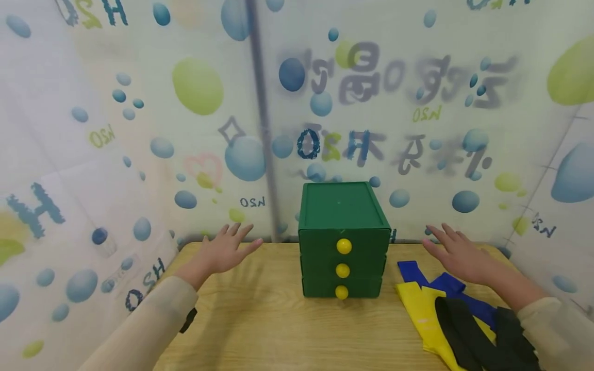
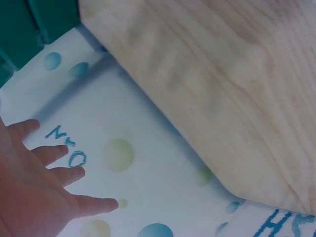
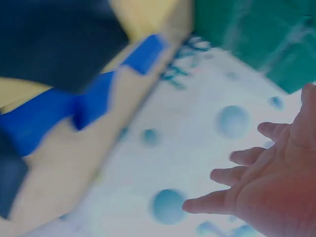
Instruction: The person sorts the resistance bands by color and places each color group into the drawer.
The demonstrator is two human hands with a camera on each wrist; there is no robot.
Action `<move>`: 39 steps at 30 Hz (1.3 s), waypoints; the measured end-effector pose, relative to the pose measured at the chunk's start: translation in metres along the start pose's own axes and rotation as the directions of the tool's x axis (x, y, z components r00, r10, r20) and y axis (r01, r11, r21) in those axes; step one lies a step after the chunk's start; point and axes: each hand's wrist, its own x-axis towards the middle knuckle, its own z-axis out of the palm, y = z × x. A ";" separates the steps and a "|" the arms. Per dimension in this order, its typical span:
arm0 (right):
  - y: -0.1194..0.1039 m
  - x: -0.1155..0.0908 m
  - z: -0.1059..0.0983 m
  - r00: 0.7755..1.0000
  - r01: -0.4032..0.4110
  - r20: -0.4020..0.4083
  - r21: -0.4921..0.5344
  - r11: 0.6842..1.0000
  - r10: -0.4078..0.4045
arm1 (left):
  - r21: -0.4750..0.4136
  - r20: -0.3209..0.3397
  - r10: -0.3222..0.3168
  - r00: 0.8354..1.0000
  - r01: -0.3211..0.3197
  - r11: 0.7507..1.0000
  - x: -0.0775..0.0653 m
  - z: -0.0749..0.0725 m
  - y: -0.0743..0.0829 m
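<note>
Green three-drawer chest (image 1: 343,239) sits at the table's (image 1: 260,319) back edge, both the left hand (image 1: 225,251) and right hand (image 1: 459,252) flat-fingered and empty, flanking it, bands (image 1: 445,309) heaped at the right corner.

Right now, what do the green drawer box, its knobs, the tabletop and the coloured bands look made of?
Green drawer box: likely moulded plastic, matte, uniform colour, crisp edges. Yellow knobs: smooth, slightly glossy balls, probably plastic. Table: pale wood grain, either wood or laminate, satin finish. Yellow band, blue band and black band: flat, limp strips, look like rubber or elastic, matte. Both hands hover, holding nothing.
</note>
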 end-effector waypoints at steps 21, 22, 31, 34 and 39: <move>-0.165 0.001 -0.018 0.973 0.020 -0.229 0.073 0.997 -0.003 | -0.163 -0.080 0.148 0.986 -0.160 0.974 0.035 -0.050 0.086; -0.169 0.001 -0.016 0.970 0.016 -0.243 0.073 0.997 0.002 | -0.180 -0.078 0.154 0.985 -0.166 0.970 0.036 -0.049 0.089; -0.184 0.015 0.010 0.981 0.017 -0.191 0.039 0.999 -0.009 | -0.478 -0.004 0.177 0.984 -0.158 0.864 0.050 -0.034 0.114; -0.187 0.020 0.021 0.980 0.013 -0.197 0.008 1.000 -0.011 | -0.637 0.038 0.180 0.983 -0.115 0.762 0.054 -0.024 0.119; -0.188 0.026 0.033 0.955 0.030 -0.294 -0.046 0.998 -0.042 | -0.861 0.081 0.180 0.980 -0.022 0.508 0.060 -0.006 0.121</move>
